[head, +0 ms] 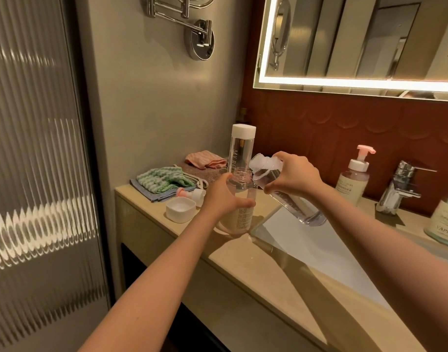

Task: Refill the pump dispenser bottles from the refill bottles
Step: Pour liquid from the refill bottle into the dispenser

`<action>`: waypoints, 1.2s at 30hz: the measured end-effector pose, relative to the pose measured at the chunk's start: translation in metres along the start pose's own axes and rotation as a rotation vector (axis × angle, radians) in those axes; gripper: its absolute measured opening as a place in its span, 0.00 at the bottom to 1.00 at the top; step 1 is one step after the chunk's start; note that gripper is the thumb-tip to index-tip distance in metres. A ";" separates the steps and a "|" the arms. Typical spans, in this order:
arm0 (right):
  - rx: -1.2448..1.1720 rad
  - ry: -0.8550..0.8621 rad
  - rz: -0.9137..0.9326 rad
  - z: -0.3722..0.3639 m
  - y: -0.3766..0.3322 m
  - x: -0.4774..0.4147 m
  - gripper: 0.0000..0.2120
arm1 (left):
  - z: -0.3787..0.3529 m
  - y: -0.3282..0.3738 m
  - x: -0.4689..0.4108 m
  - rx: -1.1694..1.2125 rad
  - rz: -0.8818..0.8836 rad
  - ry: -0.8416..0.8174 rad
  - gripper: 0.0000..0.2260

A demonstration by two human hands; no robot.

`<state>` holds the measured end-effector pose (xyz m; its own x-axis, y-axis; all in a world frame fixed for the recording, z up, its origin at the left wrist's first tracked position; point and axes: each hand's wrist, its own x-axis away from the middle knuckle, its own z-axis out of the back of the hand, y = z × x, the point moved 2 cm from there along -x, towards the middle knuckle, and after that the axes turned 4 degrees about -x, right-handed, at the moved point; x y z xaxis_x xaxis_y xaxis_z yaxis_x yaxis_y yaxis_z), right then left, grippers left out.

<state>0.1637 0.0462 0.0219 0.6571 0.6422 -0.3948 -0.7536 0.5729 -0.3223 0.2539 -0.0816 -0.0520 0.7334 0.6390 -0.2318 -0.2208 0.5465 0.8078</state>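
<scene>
Head view: left hand [224, 196] grips the open dispenser [243, 217], right hand [294, 175] grips the tilted refill [298, 209] beside its neck; centre the mouth, then tip slowly

Down the side of the upright refill bottle [239, 148], far left: "MY", then letters hidden. On the green-tinted bottle [444, 219], right edge: roughly "VAPIVS", cropped. Fine print on the dispenser bottle [243, 217] and faint lettering on the tilted refill bottle [291, 203]: illegible.
</scene>
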 end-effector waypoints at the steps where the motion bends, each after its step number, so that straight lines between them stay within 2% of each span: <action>1: 0.012 -0.012 0.000 0.001 -0.001 -0.001 0.33 | 0.000 0.000 0.000 0.004 0.002 0.000 0.38; 12: 0.094 -0.060 0.016 0.009 -0.004 -0.004 0.33 | -0.001 0.008 -0.001 -0.002 0.010 -0.045 0.38; 36: 0.205 -0.082 0.036 0.014 -0.009 -0.007 0.33 | -0.004 0.011 0.000 0.002 0.041 -0.033 0.40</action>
<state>0.1664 0.0437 0.0392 0.6355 0.6986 -0.3288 -0.7624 0.6350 -0.1246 0.2488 -0.0733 -0.0455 0.7447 0.6424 -0.1807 -0.2495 0.5192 0.8174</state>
